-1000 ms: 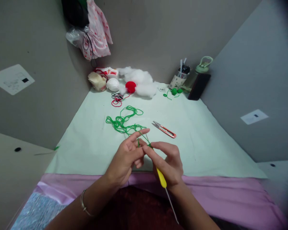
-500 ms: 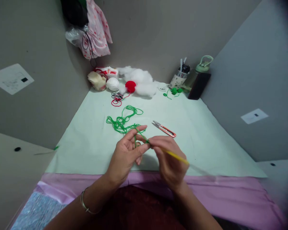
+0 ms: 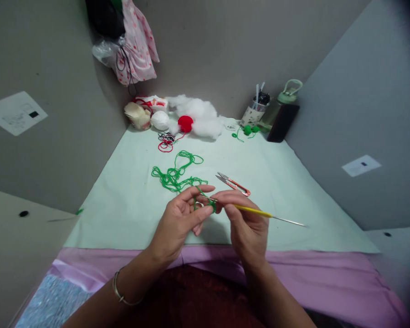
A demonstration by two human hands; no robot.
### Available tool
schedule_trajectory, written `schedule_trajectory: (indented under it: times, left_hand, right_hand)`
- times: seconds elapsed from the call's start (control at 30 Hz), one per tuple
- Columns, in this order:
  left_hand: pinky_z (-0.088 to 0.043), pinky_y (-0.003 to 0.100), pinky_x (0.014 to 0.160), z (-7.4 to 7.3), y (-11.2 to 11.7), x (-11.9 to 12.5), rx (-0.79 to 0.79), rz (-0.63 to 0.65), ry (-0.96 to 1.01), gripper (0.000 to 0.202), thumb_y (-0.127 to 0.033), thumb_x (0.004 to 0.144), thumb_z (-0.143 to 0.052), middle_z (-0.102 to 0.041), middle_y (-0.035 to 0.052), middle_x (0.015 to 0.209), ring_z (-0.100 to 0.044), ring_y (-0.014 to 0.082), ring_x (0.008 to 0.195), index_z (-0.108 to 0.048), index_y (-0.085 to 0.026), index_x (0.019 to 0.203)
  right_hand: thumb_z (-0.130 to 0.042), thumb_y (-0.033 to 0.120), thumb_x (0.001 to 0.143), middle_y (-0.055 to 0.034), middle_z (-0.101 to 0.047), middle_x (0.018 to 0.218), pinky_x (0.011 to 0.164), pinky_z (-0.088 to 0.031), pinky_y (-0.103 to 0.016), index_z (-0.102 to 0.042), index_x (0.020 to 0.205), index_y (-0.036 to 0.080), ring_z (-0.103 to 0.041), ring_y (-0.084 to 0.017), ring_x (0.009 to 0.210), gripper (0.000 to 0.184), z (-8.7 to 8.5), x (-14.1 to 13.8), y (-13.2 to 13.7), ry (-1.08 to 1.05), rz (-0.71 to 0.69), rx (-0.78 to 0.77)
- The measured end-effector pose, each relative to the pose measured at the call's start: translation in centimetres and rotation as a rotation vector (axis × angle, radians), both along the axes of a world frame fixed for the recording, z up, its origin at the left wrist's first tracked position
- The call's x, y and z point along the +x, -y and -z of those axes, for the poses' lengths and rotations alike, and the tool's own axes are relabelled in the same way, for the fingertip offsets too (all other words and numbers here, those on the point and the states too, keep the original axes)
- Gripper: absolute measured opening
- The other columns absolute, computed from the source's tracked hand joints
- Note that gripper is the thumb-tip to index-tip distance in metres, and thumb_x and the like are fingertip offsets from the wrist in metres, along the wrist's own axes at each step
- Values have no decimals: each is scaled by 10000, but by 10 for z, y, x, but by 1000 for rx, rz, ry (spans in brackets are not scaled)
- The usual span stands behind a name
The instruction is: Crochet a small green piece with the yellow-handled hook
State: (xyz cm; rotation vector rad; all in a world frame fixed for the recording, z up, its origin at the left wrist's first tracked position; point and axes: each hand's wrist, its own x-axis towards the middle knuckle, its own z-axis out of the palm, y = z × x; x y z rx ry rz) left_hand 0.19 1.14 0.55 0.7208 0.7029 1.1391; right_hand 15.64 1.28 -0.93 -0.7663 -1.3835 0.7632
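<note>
My left hand [image 3: 179, 216] pinches a small green crochet piece [image 3: 212, 206] between thumb and fingers, and a strand of yarn runs over its raised index finger. In my right hand [image 3: 248, 223] is a crochet hook [image 3: 254, 210] with a yellow grip, held like a pencil. Its thin metal tip points left and meets the yarn at the crochet piece; the other metal end sticks out to the right. Loose green yarn [image 3: 172, 175] lies tangled on the table just beyond my left hand. Orange-handled thread snips [image 3: 233, 183] rest beyond my right hand.
Along the back stand white stuffing [image 3: 198, 114], a red yarn ball [image 3: 185, 124], a white ball [image 3: 160, 120], a pen cup [image 3: 253, 115], a green bottle [image 3: 276, 107] and a dark phone [image 3: 283, 124]. Grey partitions close in both sides. Small green pieces [image 3: 248, 130] lie near the cup.
The hook has swung to a flatter angle, its tip now visible at the yarn. My right hand has turned slightly, while my left hand stays nearly in place with its index finger stretched a little further.
</note>
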Motion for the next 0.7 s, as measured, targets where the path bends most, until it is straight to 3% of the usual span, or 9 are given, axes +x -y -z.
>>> schedule_trajectory:
  times: [0.13, 0.3, 0.43, 0.6, 0.7]
  left_hand:
    - [-386, 138, 453, 3, 0, -2, 50, -11, -46, 320, -225, 831, -844, -610, -23, 905, -439, 1, 521, -789, -243, 1146]
    - [-396, 140, 470, 4, 0, -5, 76, -9, -69, 300, -231, 865, -813, -575, -31, 917, -438, -9, 518, -789, -263, 1161]
    - [-390, 137, 474, 6, 1, -6, 108, -18, -98, 282, -232, 887, -793, -557, -36, 915, -441, -9, 526, -786, -280, 1165]
    - [-405, 125, 485, 6, 2, -5, 120, -59, -201, 322, -232, 891, -790, -558, -36, 913, -461, 6, 567, -762, -285, 1208]
    - [-414, 115, 495, 3, 4, -2, 108, -105, -234, 333, -202, 865, -807, -569, -36, 874, -483, 18, 589, -760, -248, 1192]
  right_hand:
    - [-612, 210, 1021, -21, -765, 935, 683, -569, -304, -786, 1033, 271, -667, -139, 737, 185, 3, 3, 0, -100, -41, -82]
    - [-587, 280, 1046, -39, -782, 954, 682, -590, -300, -758, 1002, 243, -695, -150, 749, 180, 0, 6, -1, -208, -144, -178]
    - [-535, 210, 1061, -54, -777, 986, 690, -592, -314, -736, 1046, 231, -700, -158, 775, 203, -1, 9, 3, -109, -130, -62]
    - [-519, 85, 1026, -69, -766, 1021, 811, -602, -353, -702, 1129, 217, -723, -187, 939, 249, -5, 14, 10, 276, 3, 199]
    - [-535, 58, 1002, -93, -765, 1059, 798, -612, -339, -680, 1162, 205, -730, -194, 968, 261, -6, 14, 12, 473, 62, 333]
